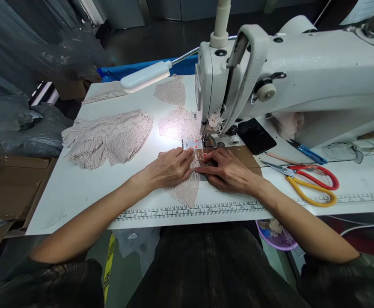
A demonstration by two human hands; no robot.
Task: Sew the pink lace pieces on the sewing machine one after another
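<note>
A beige lace piece (186,194) lies on the sewing machine table just in front of the presser foot (205,140). My left hand (173,167) rests on it with the fingers bent together, holding its upper part. From the other side, my right hand (227,171) reaches in, thumb and fingertips closing on the lace edge close to my left fingertips. Under the right hand is a brown board (246,160). The sewing machine (289,72) stands over the fabric, its needle area just beyond my fingers. My fingers partly cover the lace.
More lace pieces (110,134) are spread at left and behind the needle. A lamp (146,77) shines over them. At right lie a black phone (256,136), scissors (312,182) and blue snips (309,152). A printed ruler (174,211) runs along the front edge.
</note>
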